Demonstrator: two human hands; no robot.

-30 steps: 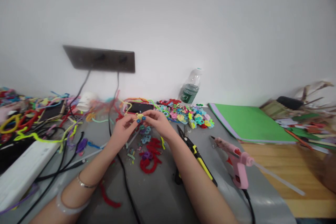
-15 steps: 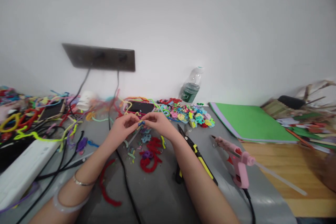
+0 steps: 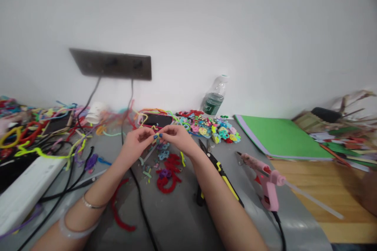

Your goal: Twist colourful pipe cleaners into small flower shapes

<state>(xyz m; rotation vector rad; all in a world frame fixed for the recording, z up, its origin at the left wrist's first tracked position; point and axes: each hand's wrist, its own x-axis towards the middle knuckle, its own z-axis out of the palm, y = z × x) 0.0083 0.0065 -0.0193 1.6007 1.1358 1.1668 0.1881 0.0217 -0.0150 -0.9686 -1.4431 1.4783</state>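
My left hand (image 3: pixel 136 143) and my right hand (image 3: pixel 176 137) meet over the grey mat (image 3: pixel 176 219), fingertips pinched together on a small yellowish pipe-cleaner piece (image 3: pixel 156 135). Most of that piece is hidden by the fingers. Just below the hands lie red pipe-cleaner shapes (image 3: pixel 168 176) and small blue and green bits (image 3: pixel 163 154). A red curved pipe cleaner (image 3: pixel 119 215) rests by my left forearm.
A pile of small coloured pipe-cleaner flowers (image 3: pixel 212 128) lies behind the hands, next to a dark phone (image 3: pixel 157 119) and a water bottle (image 3: pixel 214 98). Black-and-yellow pliers (image 3: pixel 221 174) and a pink glue gun (image 3: pixel 265 180) lie right. Green sheets (image 3: pixel 279 137), cables and loose pipe cleaners (image 3: pixel 44 141) surround.
My hands have stayed together at the same spot, working the small piece; the fingers have closed over it, so less of it shows. My left forearm has shifted slightly.
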